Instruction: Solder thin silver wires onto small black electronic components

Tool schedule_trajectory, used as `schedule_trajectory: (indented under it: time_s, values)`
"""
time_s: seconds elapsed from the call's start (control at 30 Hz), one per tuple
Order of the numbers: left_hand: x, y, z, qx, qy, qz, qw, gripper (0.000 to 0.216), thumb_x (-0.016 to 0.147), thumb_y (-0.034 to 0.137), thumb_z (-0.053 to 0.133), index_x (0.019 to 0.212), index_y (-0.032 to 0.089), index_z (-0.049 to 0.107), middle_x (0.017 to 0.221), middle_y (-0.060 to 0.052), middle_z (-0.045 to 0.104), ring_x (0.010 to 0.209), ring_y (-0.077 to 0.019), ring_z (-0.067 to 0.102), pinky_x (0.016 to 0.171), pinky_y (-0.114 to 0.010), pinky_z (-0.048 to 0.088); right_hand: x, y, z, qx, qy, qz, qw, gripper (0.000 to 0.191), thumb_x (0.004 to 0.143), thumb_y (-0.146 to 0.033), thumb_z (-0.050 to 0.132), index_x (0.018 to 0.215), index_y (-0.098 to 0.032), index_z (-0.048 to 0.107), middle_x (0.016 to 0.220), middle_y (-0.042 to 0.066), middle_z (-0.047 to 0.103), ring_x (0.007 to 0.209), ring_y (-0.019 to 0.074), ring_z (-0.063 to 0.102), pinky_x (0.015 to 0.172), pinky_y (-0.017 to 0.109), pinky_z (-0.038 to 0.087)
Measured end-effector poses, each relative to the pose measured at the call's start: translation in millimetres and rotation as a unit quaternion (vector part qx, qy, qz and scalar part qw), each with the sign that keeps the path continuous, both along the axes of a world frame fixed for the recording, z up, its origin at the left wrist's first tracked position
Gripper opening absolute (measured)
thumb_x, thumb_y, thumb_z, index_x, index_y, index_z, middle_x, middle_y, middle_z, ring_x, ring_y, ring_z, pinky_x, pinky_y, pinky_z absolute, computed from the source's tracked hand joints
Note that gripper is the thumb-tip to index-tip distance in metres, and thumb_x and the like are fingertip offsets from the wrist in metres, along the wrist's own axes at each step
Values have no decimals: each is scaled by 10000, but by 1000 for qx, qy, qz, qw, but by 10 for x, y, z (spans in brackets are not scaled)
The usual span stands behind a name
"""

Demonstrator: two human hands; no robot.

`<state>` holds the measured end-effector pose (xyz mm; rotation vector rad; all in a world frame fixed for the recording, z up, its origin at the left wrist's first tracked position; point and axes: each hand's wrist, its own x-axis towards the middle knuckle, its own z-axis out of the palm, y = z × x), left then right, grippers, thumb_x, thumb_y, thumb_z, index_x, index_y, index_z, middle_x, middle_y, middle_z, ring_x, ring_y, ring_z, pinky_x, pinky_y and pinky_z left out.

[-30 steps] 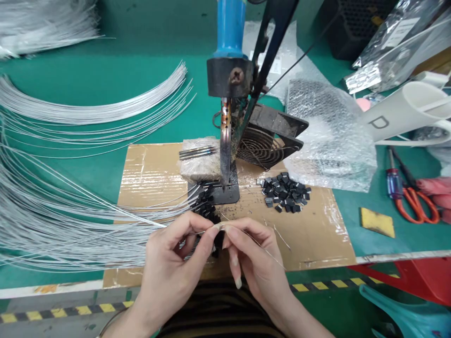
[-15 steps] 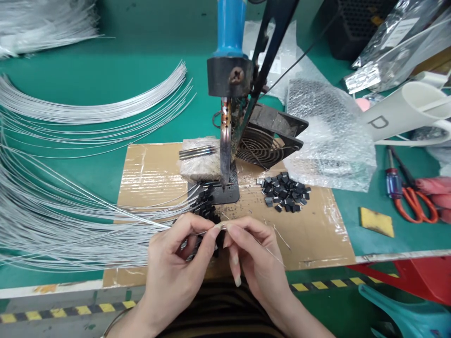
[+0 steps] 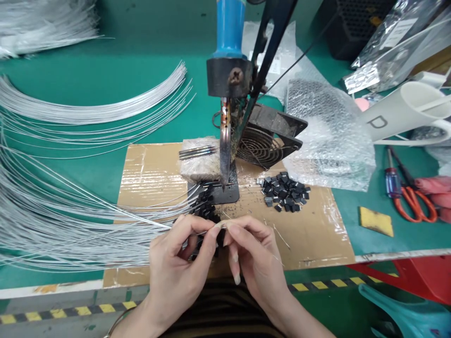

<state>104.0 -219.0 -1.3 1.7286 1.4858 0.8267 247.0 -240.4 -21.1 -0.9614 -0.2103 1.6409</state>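
My left hand (image 3: 181,265) is closed, thumb and forefinger pinching a thin wire (image 3: 200,233). Its fingertips meet those of my right hand (image 3: 259,256), which pinches in the same way; a thin strand shows beside that palm. What lies right between the fingertips is too small and covered to make out. Both hands are just in front of a soldering iron (image 3: 225,155), held tip down with a blue handle. Beneath and behind my fingers lies a pile of black connectors (image 3: 204,204) on the ends of grey wires (image 3: 88,234).
Loose black connectors (image 3: 285,192) are heaped on the cardboard (image 3: 317,234). Behind them stand a small fan (image 3: 264,145) and bubble wrap (image 3: 327,136). At the right lie a yellow sponge (image 3: 376,221), orange-handled scissors (image 3: 416,204) and a white mug (image 3: 398,115). Another wire bundle (image 3: 105,110) curves at the left.
My hands stay pinched together in nearly the same place. The strand at my right palm shows less than before.
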Motion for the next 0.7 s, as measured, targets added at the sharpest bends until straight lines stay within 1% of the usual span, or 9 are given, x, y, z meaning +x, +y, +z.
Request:
schedule_trajectory:
  time_s: [0.1, 0.33, 0.4, 0.53, 0.6, 0.7]
  values:
    - [12, -14, -12, -4, -8, 12, 1000, 104, 960, 208, 684, 858, 213, 705, 614, 49, 597, 496, -90, 435, 467, -223, 358, -22, -2, 2, 3, 6, -7, 1000, 140, 877, -308, 828, 801, -191, 835, 650, -21, 706, 343, 31, 538, 311, 96, 436]
    - [-1, -33, -38, -43, -37, 25, 998, 107, 973, 236, 676, 872, 210, 705, 695, 10, 712, 572, -114, 586, 506, -224, 422, -41, -13, 3, 9, 9, -8, 1000, 134, 898, -302, 816, 815, -198, 836, 671, -24, 707, 342, 26, 541, 312, 93, 441]
    - [-6, -21, -37, -45, -42, 30, 998, 108, 970, 242, 679, 872, 206, 706, 694, 9, 719, 566, -110, 588, 504, -222, 418, -32, -11, -7, 11, 8, -4, 1000, 139, 908, -314, 809, 837, -200, 845, 660, -21, 700, 354, 37, 562, 321, 98, 461]
    - [4, 15, -8, -39, -46, 55, 997, 101, 950, 241, 701, 855, 206, 709, 671, 21, 703, 545, -99, 566, 494, -218, 399, 7, -15, -36, 15, -8, 1, 1000, 165, 934, -363, 788, 945, -216, 862, 691, -12, 705, 397, 60, 607, 346, 120, 516]
    - [10, 22, 10, -45, -47, 68, 996, 103, 946, 240, 702, 849, 205, 711, 682, 16, 715, 573, -107, 596, 517, -220, 421, 22, -24, -46, 21, -21, 12, 1000, 151, 934, -355, 794, 962, -223, 862, 709, -10, 715, 418, 67, 627, 367, 129, 539]
    - [5, 19, 20, -43, -39, 62, 996, 97, 945, 242, 702, 857, 204, 720, 688, 10, 732, 585, -116, 625, 524, -227, 438, 23, -35, -50, 27, -43, 29, 998, 134, 931, -338, 805, 989, -229, 858, 688, -19, 711, 427, 72, 650, 393, 131, 548]
